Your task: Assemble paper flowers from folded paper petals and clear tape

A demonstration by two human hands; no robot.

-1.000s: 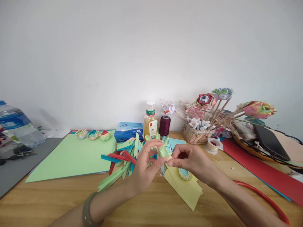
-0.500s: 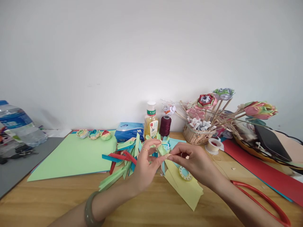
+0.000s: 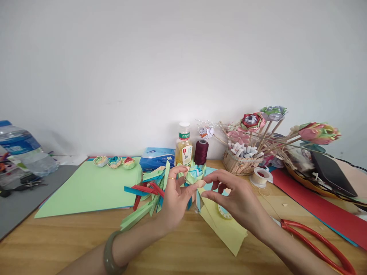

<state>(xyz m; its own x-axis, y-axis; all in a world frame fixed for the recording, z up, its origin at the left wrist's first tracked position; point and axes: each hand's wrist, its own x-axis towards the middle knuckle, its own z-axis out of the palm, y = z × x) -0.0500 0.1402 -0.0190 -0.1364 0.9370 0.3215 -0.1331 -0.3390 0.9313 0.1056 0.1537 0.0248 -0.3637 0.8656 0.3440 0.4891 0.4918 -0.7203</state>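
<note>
A small folded paper flower (image 3: 195, 172) in pale green and blue is pinched between the thumb and fingers of my left hand (image 3: 178, 193). Close on its right, my right hand (image 3: 231, 193) has its thumb and forefinger apart, with nothing visible between them. Below the hands lie yellow paper sheets (image 3: 226, 235) and a round tape roll (image 3: 224, 211), partly covered by my right hand. Left of my left hand is a pile of folded paper strips (image 3: 143, 212) in green, blue and red.
Three finished paper flowers (image 3: 114, 162) sit on green sheets (image 3: 91, 191). A tissue pack (image 3: 157, 158), a drink bottle (image 3: 184, 145) and a thread cone (image 3: 201, 152) stand along the wall. Red-handled scissors (image 3: 318, 238), a ribbon spool (image 3: 260, 176) and a basket (image 3: 241, 164) are on the right.
My right hand's fingers have come off the flower and spread apart. The left hand has turned the flower slightly, so more of its blue centre shows.
</note>
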